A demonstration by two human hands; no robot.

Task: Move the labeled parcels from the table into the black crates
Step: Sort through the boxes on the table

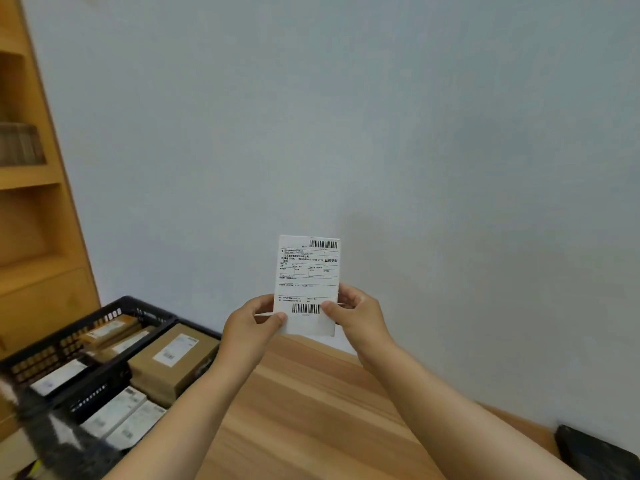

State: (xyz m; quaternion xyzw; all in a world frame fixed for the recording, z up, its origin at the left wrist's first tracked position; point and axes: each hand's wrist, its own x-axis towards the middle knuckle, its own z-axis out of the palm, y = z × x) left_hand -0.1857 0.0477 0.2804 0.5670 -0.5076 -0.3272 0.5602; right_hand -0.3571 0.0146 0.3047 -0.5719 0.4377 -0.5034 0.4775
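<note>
Two hands lift one labeled parcel above the table

We hold a white parcel (307, 285) upright in front of the pale wall (346, 116), its printed label facing us with a barcode near the top and another near the bottom. Our left hand (251, 322) pinches the parcel's lower left corner, thumb on the front face and fingers curled behind. Our right hand (355, 311) grips the lower right edge the same way, thumb pressed just beside the lower barcode. The hands sit close, separated only by the parcel's width. The parcel hangs clear of the wooden table (311, 410), above its far edge.

To our left stand the black crates (114, 315), lattice-walled and set side by side against the wall. The far crate holds brown parcels with white labels. The nearer crate holds a large brown box (175, 358) lying flat with a white label on top, and in front of it several white boxes (121, 415) packed side by side. Our left forearm crosses in front of the near crate's right wall and hides part of it.

A wooden shelf unit (34, 202) rises at the far left, with a stack of something blurred on one shelf. At the lower right corner a dark flat object (595, 452) lies on the table, too cropped to identify.
</note>
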